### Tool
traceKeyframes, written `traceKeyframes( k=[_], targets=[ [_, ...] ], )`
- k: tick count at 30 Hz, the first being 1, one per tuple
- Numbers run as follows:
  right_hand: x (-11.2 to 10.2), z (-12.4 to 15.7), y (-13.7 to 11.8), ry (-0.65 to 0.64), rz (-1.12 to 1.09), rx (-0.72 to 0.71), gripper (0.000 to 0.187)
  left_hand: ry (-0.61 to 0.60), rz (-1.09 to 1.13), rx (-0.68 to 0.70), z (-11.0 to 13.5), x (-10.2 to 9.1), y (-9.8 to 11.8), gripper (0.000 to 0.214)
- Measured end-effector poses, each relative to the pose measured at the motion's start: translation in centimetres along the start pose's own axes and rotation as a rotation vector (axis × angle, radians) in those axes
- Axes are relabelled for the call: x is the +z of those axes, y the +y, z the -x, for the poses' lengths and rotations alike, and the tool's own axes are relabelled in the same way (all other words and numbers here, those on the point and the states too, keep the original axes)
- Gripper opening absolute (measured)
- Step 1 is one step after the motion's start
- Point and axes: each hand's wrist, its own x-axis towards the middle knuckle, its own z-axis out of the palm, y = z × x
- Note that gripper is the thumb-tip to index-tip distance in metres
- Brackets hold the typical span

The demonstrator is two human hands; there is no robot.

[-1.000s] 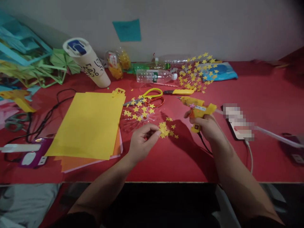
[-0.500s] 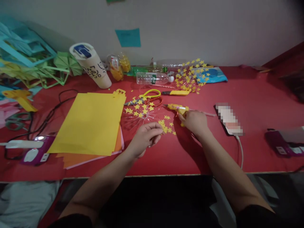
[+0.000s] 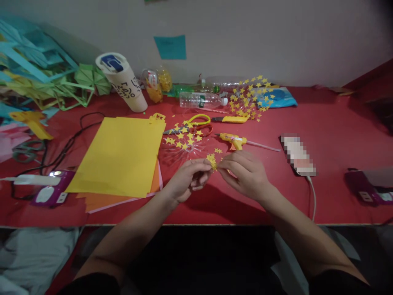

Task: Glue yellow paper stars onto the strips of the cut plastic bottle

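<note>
My left hand [image 3: 188,179] and my right hand [image 3: 244,172] meet over a small heap of yellow paper stars [image 3: 212,159] on the red table [image 3: 322,119]. The fingertips of both hands pinch at the stars between them. The yellow glue gun [image 3: 233,140] lies on the table just beyond my right hand, free of it. A clear plastic piece with stars stuck on it [image 3: 183,146] lies beyond my left hand.
Yellow and orange paper sheets [image 3: 119,157] lie at left. Scissors [image 3: 192,126], a yellow cutter [image 3: 230,119], a plastic bottle [image 3: 201,99], a white tumbler [image 3: 123,82], a phone [image 3: 297,155] on a cable and a power strip [image 3: 50,192] surround the hands.
My right hand has laid the glue gun down on the table and come left to join my left hand at the stars.
</note>
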Motion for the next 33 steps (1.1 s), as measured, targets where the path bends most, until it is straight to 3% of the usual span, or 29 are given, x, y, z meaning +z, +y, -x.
traceKeyframes(
  k=[3, 5, 7, 10, 13, 19, 33],
  targets=[
    [0.0, -0.1, 0.0, 0.006, -0.005, -0.004, 0.009, 0.008, -0.073, 0.005, 0.0, -0.2, -0.2, 0.013],
    [0.0, -0.2, 0.1, 0.016, -0.032, 0.02, 0.009, 0.054, -0.233, 0.086, 0.2, -0.4, -0.4, 0.013],
    [0.0, -0.5, 0.3, 0.016, -0.064, 0.07, 0.009, 0.192, -0.535, 0.31, 0.5, -0.9, -0.4, 0.012],
    [0.2, -0.9, 0.9, -0.046, -0.098, 0.171, 0.01, 0.491, -1.107, 0.769, 0.8, -2.1, -0.6, 0.01],
    [0.8, -1.5, 1.5, -0.124, -0.119, 0.231, 0.009, 0.646, -1.461, 0.988, 0.4, -3.2, -1.0, 0.009],
    [2.4, -2.4, 2.2, -0.232, -0.161, 0.192, 0.011, 0.775, -1.641, 1.076, -0.9, -4.4, -2.0, 0.014],
    [4.9, -2.2, 2.9, -0.233, -0.233, 0.128, 0.014, 0.706, -1.57, 1.053, -2.0, -4.7, -2.3, 0.02]
  ],
)
